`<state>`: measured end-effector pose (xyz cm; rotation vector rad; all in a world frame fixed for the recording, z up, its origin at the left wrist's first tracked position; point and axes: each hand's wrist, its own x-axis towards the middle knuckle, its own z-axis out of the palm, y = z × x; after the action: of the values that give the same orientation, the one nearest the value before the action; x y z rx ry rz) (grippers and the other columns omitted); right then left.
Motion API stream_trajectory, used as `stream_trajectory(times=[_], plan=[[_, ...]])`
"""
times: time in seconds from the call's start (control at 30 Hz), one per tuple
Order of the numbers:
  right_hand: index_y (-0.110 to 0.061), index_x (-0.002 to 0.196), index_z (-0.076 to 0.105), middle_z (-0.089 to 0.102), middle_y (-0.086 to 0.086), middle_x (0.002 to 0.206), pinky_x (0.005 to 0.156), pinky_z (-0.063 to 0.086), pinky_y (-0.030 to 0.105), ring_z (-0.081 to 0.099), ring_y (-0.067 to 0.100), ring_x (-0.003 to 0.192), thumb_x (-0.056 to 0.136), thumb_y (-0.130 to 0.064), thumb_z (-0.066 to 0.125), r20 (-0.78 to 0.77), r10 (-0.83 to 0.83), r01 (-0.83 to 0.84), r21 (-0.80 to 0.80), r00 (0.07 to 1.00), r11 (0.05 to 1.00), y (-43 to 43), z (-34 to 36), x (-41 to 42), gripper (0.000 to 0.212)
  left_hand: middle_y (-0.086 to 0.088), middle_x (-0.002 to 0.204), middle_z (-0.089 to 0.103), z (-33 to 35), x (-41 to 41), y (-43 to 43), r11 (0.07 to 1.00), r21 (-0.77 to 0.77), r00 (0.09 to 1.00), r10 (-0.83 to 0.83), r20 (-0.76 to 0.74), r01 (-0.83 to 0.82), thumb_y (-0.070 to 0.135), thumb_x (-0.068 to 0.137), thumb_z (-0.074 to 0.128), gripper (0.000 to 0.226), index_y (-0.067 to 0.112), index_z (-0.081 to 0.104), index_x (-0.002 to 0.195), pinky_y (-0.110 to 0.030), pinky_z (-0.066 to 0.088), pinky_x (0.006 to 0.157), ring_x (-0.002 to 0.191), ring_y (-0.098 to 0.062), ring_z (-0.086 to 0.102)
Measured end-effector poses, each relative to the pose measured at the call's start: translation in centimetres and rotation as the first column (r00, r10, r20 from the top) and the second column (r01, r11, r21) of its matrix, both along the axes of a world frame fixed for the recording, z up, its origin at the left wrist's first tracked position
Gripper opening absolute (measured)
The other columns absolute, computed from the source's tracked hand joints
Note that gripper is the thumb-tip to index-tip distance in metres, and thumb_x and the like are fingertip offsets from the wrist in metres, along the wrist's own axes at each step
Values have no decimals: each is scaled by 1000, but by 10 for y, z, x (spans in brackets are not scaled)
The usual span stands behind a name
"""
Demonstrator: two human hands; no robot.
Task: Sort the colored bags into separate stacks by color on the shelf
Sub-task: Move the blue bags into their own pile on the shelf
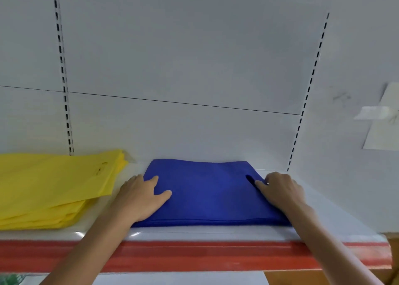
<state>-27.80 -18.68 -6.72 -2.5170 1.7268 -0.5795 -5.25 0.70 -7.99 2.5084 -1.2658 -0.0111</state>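
Blue bags (pixel 207 194) stacked lower centre on shelf (pixel 216 234). Left hand (pixel 140 196) & right hand (pixel 282 191) lie flat w/ spread fingers on its sides, prob. squaring edges. Yellow bags (pixel 49 187) lower left, apart.

A blue stack (pixel 207 196) of bags is lying mid-shelf (pixel 194 234), its handle slot (pixel 250 178) sitting toward 3 o'clock. The left hand (pixel 143 196) is pressing flat on the stack's 9 o'clock edge, fingers spread. The right hand (pixel 280 189) is resting on the 3 o'clock edge, forefinger touching the slot. A yellow stack (pixel 54 187), slightly fanned, is lying at 9 o'clock of the blue one, apart from it. A red strip (pixel 194 255) is running along the shelf front. Paper (pixel 382 120) is hanging on the wall at 3 o'clock.
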Motion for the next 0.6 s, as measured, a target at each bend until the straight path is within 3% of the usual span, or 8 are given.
stream_trajectory(times=[0.2, 0.37, 0.47, 0.6], plan=[[-11, 73, 53, 51, -1, 70, 59, 36, 28, 52, 25, 71, 89, -59, 44, -16, 11, -13, -109, 1000, 994, -2, -3, 6, 51, -10, 153, 19, -1, -4, 4, 993, -113, 999, -8, 50, 13, 48, 94, 38, 60, 18, 29, 146, -29, 17, 112, 141, -22, 16], [-10, 76, 55, 54, 2, 75, 55, 32, 28, 50, 25, 70, 91, -58, 41, 3, 23, -22, -163, 1000, 986, 2, -5, 6, 53, 2, 146, 37, -4, -3, 8, 935, -308, 971, -112, 212, 176, 29, 93, 50, 39, 21, 53, 131, -19, 23, 106, 134, -12, 32], [-10, 95, 63, 62, 5, 94, 62, 34, 28, 47, 25, 75, 94, -50, 41, 21, 48, -43, -173, 999, 984, 5, -2, 6, 46, 3, 136, 46, -5, -2, 10, 916, -368, 981, -103, 166, 159, 22, 90, 55, 32, 19, 61, 121, -17, 28, 98, 125, -12, 41], [-10, 102, 62, 63, 7, 99, 64, 34, 29, 46, 25, 76, 95, -44, 42, 46, 69, -60, -179, 997, 982, 7, -3, 7, 40, -1, 126, 55, -6, 3, 12, 917, -389, 994, -60, 88, 90, 20, 88, 59, 31, 14, 63, 118, -20, 34, 95, 117, -15, 49]])
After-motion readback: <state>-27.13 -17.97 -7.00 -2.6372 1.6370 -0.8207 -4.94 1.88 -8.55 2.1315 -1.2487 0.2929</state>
